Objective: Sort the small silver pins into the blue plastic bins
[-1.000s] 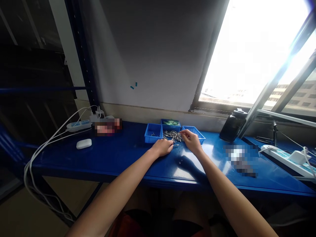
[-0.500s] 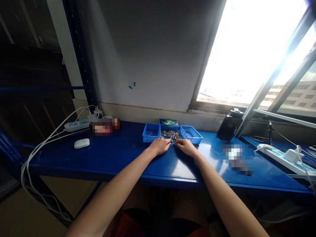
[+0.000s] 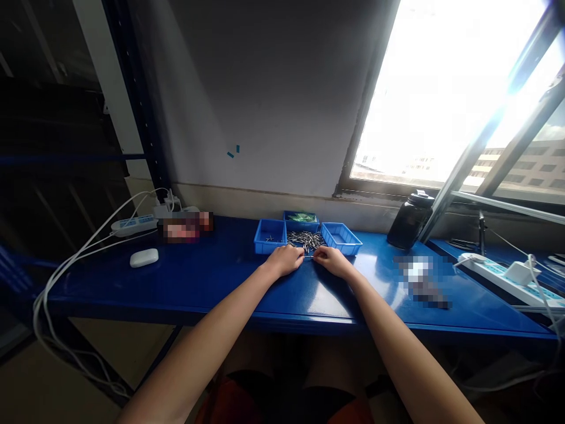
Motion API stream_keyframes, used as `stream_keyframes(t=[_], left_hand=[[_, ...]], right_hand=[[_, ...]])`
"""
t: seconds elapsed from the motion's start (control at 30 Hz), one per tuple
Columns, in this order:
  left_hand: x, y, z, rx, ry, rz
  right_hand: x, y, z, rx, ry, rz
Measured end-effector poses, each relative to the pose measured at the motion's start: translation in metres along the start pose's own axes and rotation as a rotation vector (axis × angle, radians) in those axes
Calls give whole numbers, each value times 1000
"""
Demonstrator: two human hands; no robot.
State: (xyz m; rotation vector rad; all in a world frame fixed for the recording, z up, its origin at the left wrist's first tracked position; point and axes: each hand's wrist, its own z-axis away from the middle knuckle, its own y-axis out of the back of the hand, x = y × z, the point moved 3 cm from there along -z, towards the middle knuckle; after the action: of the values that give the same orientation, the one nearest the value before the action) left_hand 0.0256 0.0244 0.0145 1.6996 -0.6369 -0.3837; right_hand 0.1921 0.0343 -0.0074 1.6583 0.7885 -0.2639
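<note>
Between my two hands, just above the blue tabletop, runs a thin metal pin [image 3: 308, 257]. The fingers of my left hand [image 3: 286, 259] pinch its left end. My right hand [image 3: 329, 259] has the other end between thumb and fingertips. Right behind the hands lies a heap of small dark and silver metal pieces [image 3: 309, 240], too small to name exactly. To the left stands a blue bin [image 3: 270, 231] with a few thin pieces inside. Another blue bin [image 3: 341, 235] is on the right, and a third bin [image 3: 301, 218] at the back holds green material.
A black bottle [image 3: 409, 221] stands by the window. White power strips [image 3: 135, 225] with cables lie at the left and right. A white case [image 3: 144, 258] rests on the blue table [image 3: 198, 282]. Two blurred items lie at either side.
The hands stay almost in place, still pinching. The pin between them now lies more level and shows more plainly. The camera view has shifted slightly.
</note>
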Motion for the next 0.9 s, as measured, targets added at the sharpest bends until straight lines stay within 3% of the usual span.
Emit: stream_keyframes(t=[0.9], left_hand=[[-2,-4,-1,49,7,-20]], right_hand=[[-1,-1,-1,-21,45,26]])
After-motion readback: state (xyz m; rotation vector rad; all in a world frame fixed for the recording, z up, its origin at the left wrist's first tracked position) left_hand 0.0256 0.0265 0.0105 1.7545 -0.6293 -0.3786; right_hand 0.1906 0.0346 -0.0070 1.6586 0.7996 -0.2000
